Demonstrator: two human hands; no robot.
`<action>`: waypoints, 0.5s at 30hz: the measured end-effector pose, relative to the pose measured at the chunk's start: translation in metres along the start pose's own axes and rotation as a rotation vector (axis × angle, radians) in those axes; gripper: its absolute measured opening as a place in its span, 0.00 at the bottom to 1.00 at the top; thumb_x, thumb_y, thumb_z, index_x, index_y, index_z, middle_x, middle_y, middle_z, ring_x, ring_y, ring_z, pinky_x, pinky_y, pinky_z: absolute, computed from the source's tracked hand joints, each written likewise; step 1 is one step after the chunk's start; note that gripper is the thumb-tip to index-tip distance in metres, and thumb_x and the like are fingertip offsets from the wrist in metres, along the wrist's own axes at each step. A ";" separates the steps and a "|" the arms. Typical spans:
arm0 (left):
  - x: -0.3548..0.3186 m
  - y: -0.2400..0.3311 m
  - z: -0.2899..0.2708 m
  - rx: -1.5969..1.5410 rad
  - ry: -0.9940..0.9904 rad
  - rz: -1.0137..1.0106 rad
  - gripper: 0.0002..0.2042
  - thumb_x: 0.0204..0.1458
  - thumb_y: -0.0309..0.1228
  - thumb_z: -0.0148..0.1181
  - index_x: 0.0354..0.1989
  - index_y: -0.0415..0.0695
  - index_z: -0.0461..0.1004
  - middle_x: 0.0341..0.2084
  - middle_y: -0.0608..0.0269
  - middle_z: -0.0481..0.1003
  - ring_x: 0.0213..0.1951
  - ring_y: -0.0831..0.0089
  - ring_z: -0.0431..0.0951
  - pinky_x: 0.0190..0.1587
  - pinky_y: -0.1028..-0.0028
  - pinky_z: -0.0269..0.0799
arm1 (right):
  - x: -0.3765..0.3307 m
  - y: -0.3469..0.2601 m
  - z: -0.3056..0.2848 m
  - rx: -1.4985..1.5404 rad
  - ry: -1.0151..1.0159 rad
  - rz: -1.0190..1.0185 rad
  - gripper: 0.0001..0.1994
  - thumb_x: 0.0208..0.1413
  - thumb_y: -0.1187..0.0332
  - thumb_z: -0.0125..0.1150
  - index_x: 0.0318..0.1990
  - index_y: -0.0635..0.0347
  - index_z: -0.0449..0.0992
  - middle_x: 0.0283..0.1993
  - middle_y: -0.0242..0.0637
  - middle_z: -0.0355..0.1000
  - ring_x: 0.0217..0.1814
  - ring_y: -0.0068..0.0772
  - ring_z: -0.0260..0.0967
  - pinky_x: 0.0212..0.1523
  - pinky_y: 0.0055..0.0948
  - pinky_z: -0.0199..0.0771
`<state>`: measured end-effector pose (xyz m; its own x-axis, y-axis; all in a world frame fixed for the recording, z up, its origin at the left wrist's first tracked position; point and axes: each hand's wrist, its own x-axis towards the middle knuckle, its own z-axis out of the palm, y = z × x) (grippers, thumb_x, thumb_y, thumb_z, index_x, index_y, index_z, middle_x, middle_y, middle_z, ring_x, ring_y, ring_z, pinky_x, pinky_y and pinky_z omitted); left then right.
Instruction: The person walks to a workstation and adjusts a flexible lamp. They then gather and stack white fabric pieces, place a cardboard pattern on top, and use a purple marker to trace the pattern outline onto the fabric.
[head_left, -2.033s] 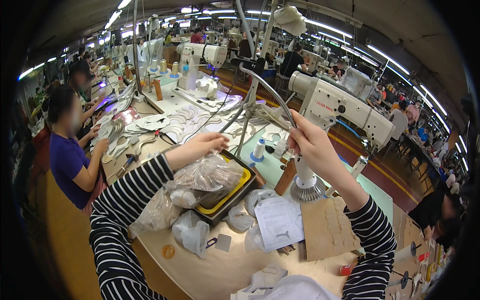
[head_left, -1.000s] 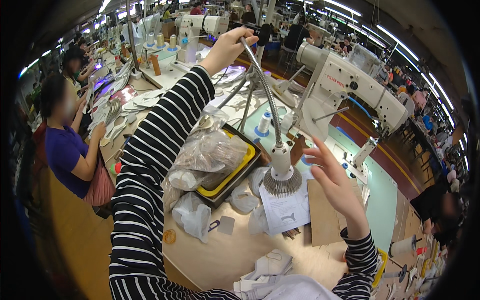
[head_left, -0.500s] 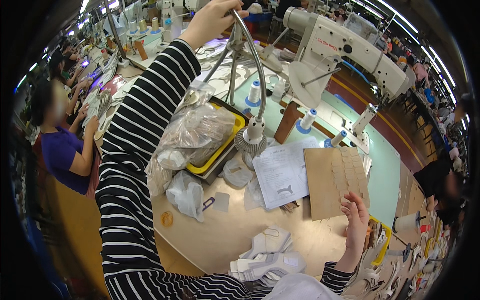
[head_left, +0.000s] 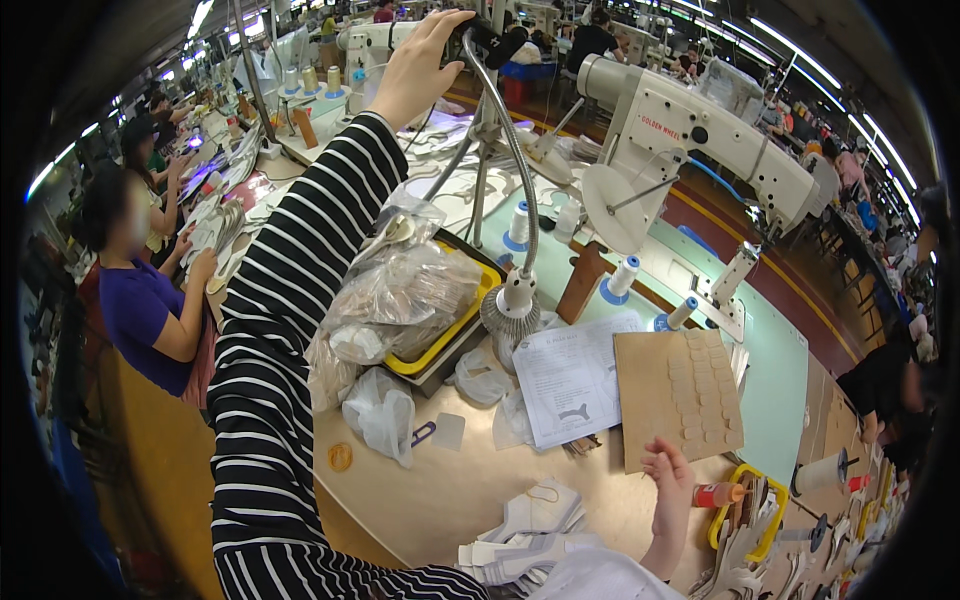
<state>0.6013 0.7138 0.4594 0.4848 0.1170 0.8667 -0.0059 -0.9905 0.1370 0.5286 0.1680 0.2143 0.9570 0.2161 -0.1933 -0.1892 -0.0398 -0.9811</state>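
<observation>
overhead, left hand (head_left: 415,65) grips the gooseneck lamp (head_left: 510,300) (right hand (head_left: 668,480) by cardboard (head_left: 675,395)).

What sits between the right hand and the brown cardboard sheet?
Nothing visible. The right hand is at the lower edge of the cardboard sheet, fingertips about touching it. The left hand is up on the gooseneck lamp arm.

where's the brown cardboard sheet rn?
Head view, right of centre: the brown cardboard sheet lies flat on the table, beside the white printed paper, just above the right hand.
</observation>
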 end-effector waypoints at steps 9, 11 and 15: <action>0.066 -0.051 0.025 0.563 0.049 0.422 0.19 0.50 0.26 0.61 0.53 0.50 0.73 0.54 0.61 0.75 0.62 0.60 0.69 0.61 0.63 0.68 | 0.003 0.014 0.021 -0.062 -0.084 -0.023 0.16 0.65 0.71 0.54 0.56 0.71 0.73 0.47 0.40 0.77 0.43 0.24 0.72 0.48 0.24 0.71; 0.070 -0.055 0.034 0.578 -0.064 0.310 0.22 0.49 0.26 0.63 0.55 0.52 0.71 0.43 0.61 0.77 0.45 0.62 0.80 0.47 0.64 0.77 | 0.006 0.016 0.021 -0.093 -0.084 -0.045 0.16 0.66 0.71 0.53 0.57 0.72 0.72 0.47 0.41 0.76 0.40 0.24 0.74 0.44 0.23 0.73; 0.078 -0.054 0.050 0.736 -0.017 0.194 0.20 0.48 0.30 0.66 0.52 0.50 0.73 0.37 0.63 0.79 0.40 0.65 0.83 0.37 0.70 0.79 | 0.008 0.017 0.014 -0.113 -0.081 -0.059 0.16 0.65 0.72 0.53 0.57 0.71 0.71 0.48 0.42 0.76 0.42 0.26 0.75 0.44 0.23 0.74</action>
<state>0.6833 0.7728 0.4952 0.5482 -0.0597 0.8342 0.4890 -0.7863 -0.3777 0.5303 0.1829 0.1957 0.9440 0.2993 -0.1389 -0.1026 -0.1337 -0.9857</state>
